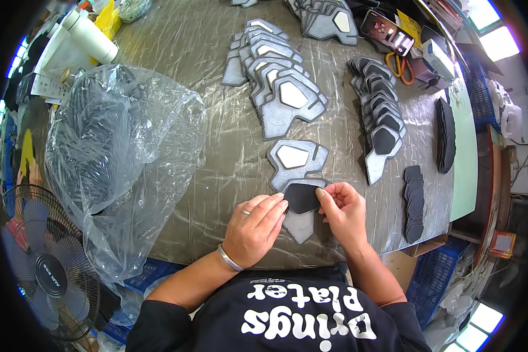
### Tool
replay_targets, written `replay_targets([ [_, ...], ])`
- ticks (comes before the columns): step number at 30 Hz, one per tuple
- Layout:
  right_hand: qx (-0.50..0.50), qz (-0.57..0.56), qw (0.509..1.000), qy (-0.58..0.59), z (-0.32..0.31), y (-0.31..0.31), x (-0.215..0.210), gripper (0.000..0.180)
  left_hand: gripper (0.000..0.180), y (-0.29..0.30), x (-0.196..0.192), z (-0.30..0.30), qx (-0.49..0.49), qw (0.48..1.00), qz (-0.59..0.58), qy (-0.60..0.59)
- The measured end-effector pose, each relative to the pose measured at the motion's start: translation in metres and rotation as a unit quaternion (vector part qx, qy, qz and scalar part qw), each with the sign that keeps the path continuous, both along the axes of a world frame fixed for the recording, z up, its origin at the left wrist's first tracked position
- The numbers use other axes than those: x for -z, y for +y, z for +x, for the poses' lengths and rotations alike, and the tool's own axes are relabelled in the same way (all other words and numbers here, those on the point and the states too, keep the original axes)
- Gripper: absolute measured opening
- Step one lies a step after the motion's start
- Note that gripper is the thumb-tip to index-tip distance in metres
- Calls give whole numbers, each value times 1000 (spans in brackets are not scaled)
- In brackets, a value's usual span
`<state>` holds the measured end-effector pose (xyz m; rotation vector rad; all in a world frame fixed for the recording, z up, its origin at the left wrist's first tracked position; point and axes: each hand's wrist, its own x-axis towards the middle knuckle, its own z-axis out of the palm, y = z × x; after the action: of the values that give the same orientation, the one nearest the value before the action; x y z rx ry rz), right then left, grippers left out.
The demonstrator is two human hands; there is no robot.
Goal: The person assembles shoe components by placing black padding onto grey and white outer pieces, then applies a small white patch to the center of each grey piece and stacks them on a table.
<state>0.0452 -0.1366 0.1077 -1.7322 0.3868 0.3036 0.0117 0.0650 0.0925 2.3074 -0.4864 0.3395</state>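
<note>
plastic sheeting, wrinkled and grey-brown, covers the table (217, 146).

- 9 o'clock: big clear plastic bag (117, 158) stuffed with dark pieces. fan (47, 270) below it at 8 o'clock.
- 11 o'clock: white bottle (91, 35) lying at the table's far edge.
- centre, just toward 6 o'clock: left hand (255, 226), ring and bracelet on, fingertips pressing the left edge of a black foam piece (302, 196). right hand (343, 214) pinches its right edge, thumb over fingers. both hands closed narrow on it.
- foam piece sits on top of a grey panel (299, 226), whose point shows below, close to the near table edge.
- 12 o'clock: one more grey panel with a white middle (296, 159), then an overlapped row of grey panels (278, 76) running away.
- 2 o'clock: row of panels with black middles (381, 111). orange-handled scissors (399, 64) beyond.
- 3 o'clock: stack of black foam pieces (415, 202).

handling, my guess: foam is light, soft, bendy; hold by opposite edges, press flat, don't crease.
</note>
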Motion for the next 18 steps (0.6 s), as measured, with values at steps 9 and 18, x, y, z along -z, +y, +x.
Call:
replay_targets([
  [9, -13, -39, 998, -52, -4, 1, 7, 17, 33, -4, -2, -2, 20, 996, 84, 12],
  [18, -10, -89, 993, -78, -2, 2, 11, 17, 46, -17, -2, 2, 15, 984, 180, 0],
])
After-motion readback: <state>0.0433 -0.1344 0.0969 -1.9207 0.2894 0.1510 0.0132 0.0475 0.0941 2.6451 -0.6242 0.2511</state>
